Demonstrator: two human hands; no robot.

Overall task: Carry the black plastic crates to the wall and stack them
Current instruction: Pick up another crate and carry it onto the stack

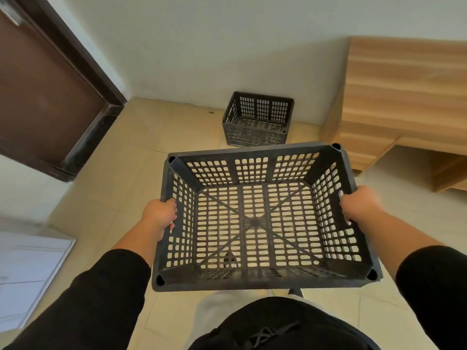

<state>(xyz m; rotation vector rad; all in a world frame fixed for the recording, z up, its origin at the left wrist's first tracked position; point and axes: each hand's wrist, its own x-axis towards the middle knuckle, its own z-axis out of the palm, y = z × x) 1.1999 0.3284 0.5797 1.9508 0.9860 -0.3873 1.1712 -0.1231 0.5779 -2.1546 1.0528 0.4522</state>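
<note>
Above the floor [131,157], chest-high, the carried crate [255,223] hangs level, left hand [159,215] and right hand [358,203] clamped on its side rims; lower it squarely onto the wall crate [257,120], corners aligned.

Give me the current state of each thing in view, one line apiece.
Carried crate: empty, upright, held off the floor, not yet stacked.
Crate by the wall: empty, upright, on the floor, nothing on top.
Left hand: closed on the carried crate's left rim.
Right hand: closed on the carried crate's right rim.
Brown door: appears shut.
Wooden cabinet: standing against the wall, beside the floor crate.
</note>
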